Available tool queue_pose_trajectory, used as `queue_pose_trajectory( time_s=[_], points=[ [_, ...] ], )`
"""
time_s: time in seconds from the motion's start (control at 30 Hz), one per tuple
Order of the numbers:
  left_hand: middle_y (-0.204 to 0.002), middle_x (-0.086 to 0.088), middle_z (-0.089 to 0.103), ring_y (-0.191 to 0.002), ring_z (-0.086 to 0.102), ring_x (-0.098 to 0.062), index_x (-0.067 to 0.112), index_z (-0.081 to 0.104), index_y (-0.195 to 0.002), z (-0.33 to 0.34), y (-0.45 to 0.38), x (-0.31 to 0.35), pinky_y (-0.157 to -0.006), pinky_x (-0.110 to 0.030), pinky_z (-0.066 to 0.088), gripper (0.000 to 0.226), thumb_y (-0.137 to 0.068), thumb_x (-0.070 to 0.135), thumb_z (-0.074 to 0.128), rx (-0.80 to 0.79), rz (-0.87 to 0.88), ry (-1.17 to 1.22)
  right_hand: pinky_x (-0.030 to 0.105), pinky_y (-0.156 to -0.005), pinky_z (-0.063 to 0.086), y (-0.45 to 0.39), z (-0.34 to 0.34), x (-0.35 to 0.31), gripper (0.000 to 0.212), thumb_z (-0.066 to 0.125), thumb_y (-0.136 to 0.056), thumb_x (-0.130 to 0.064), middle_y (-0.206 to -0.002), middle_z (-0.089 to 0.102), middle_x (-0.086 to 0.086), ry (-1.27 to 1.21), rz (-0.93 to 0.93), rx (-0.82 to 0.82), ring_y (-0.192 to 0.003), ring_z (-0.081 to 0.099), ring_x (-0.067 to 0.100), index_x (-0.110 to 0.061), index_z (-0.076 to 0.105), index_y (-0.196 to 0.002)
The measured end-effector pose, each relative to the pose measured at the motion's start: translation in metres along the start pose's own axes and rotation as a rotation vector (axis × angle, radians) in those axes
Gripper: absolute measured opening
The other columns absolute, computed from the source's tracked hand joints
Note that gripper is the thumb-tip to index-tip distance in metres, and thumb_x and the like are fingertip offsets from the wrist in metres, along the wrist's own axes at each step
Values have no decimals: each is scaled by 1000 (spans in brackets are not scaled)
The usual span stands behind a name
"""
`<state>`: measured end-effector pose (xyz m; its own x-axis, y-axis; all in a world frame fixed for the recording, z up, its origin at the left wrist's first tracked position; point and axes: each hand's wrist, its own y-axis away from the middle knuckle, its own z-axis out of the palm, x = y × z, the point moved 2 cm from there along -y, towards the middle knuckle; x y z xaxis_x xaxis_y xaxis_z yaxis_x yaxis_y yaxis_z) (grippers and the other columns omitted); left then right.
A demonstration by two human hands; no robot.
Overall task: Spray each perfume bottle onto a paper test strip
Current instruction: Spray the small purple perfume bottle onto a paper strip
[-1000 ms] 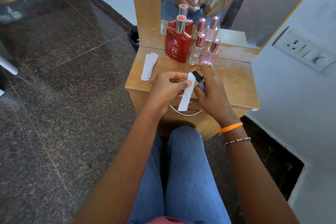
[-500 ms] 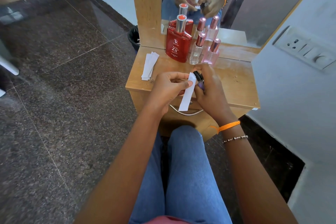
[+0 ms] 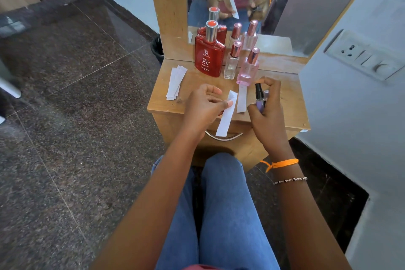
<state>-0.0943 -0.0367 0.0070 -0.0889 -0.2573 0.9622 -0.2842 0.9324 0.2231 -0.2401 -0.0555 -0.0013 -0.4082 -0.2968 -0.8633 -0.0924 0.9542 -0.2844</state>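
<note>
Over the table's [image 3: 291, 114] near edge, my left hand [image 3: 203, 107] pinches a strip [image 3: 226, 120], long axis near-to-far; my right hand [image 3: 266, 105] grips the purple bottle [image 3: 260, 99] just right of it, nozzle facing left

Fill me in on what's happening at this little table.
A person is testing perfumes. The left hand pinches a paper strip while the right hand grips a small purple spray bottle beside it. One strip lies on the wooden table; a stack of spare strips and three more bottles stand behind.
</note>
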Motion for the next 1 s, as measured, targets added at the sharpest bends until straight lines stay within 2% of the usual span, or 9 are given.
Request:
queue_pose_trajectory(
  time_s=[0.17, 0.23, 0.37, 0.47, 0.53, 0.63, 0.73, 0.83, 1.0],
  points=[
    [-73, -3, 66, -70, 67, -14, 18, 55, -67, 29, -14, 6, -66, -29, 57, 24, -74, 9, 75, 12, 136, -144, 14, -55, 35, 1, -15, 12, 46, 44, -80, 6, -72, 38, -8, -18, 91, 112, -56, 37, 5, -30, 36, -107],
    [-72, -3, 67, -67, 66, -12, 15, 60, -69, 43, -22, 8, -65, -27, 56, 18, -74, 4, 74, -17, 158, -154, 15, -55, 34, 0, -19, 16, 45, 44, -80, 6, -71, 37, -8, -12, 117, 133, -58, 36, 7, -28, 37, -108],
    [-79, -6, 71, -72, 67, -15, 10, 70, -77, 68, -36, 8, -76, -32, 56, 10, -77, 0, 69, -56, 148, -190, 14, -55, 33, -3, -28, 22, 44, 43, -79, 7, -70, 34, -6, -6, 143, 153, -62, 37, 11, -26, 39, -108],
    [-90, -9, 73, -73, 62, -11, 7, 73, -87, 80, -42, 4, -63, -20, 49, 12, -78, 0, 67, -41, 163, -239, 10, -55, 33, -6, -31, 27, 43, 44, -78, 6, -74, 37, -13, -19, 139, 144, -59, 35, 6, -23, 41, -110],
    [-95, -8, 72, -81, 64, -13, 7, 73, -90, 86, -46, 2, -65, -15, 46, 16, -78, -1, 66, -35, 178, -288, 10, -55, 34, -9, -32, 31, 43, 45, -78, 6, -75, 37, -15, -24, 136, 137, -58, 35, 6, -24, 41, -109],
    [-102, -9, 72, -93, 67, -20, 9, 73, -95, 91, -49, -3, -80, -27, 52, 21, -77, 0, 67, -35, 216, -409, 12, -55, 33, -12, -32, 35, 43, 45, -78, 5, -72, 36, -11, -17, 140, 134, -60, 35, 9, -21, 42, -111],
    [-108, -6, 67, -99, 60, -23, 13, 74, -94, 93, -48, -4, -85, -36, 50, 19, -77, 7, 69, 13, 319, -597, 11, -53, 33, -17, -31, 39, 44, 44, -77, 7, -70, 35, -10, -15, 143, 142, -58, 34, 7, -21, 43, -111],
    [-111, -1, 60, -104, 47, -22, 19, 74, -95, 91, -44, -4, -87, -33, 40, 17, -79, 15, 68, 94, 389, -723, 10, -52, 33, -20, -29, 43, 45, 44, -77, 7, -71, 36, -10, -16, 158, 133, -57, 35, 6, -23, 42, -111],
    [-108, 2, 57, -102, 45, -20, 24, 72, -100, 90, -46, -5, -83, -29, 33, 20, -81, 20, 68, 124, 410, -750, 9, -53, 35, -23, -25, 44, 45, 45, -78, 8, -74, 36, -13, -47, 152, 128, -55, 36, 4, -27, 40, -106]
  ],
)
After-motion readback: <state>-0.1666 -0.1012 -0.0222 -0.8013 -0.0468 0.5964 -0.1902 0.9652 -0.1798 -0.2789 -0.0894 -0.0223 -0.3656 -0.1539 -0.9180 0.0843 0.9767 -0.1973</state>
